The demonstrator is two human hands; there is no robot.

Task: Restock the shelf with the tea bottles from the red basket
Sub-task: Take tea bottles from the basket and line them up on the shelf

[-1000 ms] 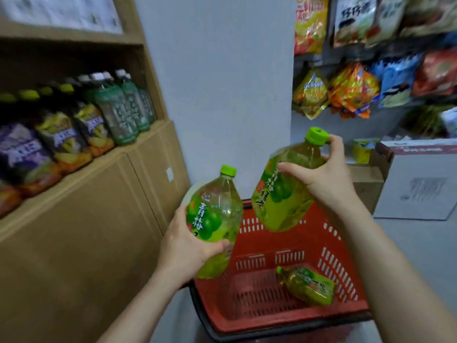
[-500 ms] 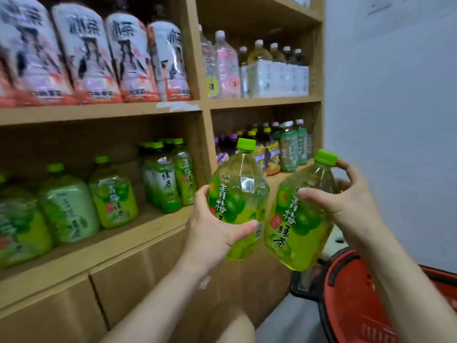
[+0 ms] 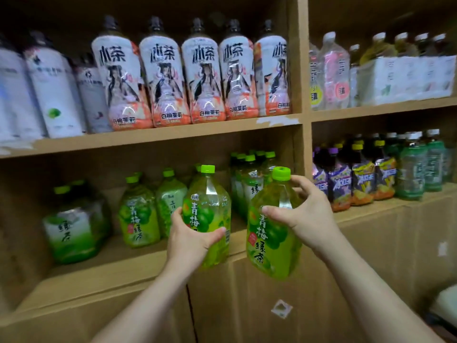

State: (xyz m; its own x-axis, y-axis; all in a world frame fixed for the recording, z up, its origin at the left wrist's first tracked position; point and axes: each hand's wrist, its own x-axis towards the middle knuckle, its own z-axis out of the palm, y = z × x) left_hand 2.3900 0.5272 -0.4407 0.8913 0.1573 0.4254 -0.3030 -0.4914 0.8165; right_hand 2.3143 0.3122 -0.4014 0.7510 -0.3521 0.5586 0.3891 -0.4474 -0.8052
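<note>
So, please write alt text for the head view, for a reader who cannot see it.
A person holds two green tea bottles before a wooden shelf: the left hand grips the left bottle by its body, the right hand grips the right bottle near its neck. Similar bottles stand on the shelf behind.

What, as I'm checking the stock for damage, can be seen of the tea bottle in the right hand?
The tea bottle is clear plastic, filled with yellow-green liquid, with a closed bright green cap and a green label showing plums and Chinese characters. The right hand grips its shoulder, holding it slightly tilted in the air before the lower shelf. No damage shows.
</note>
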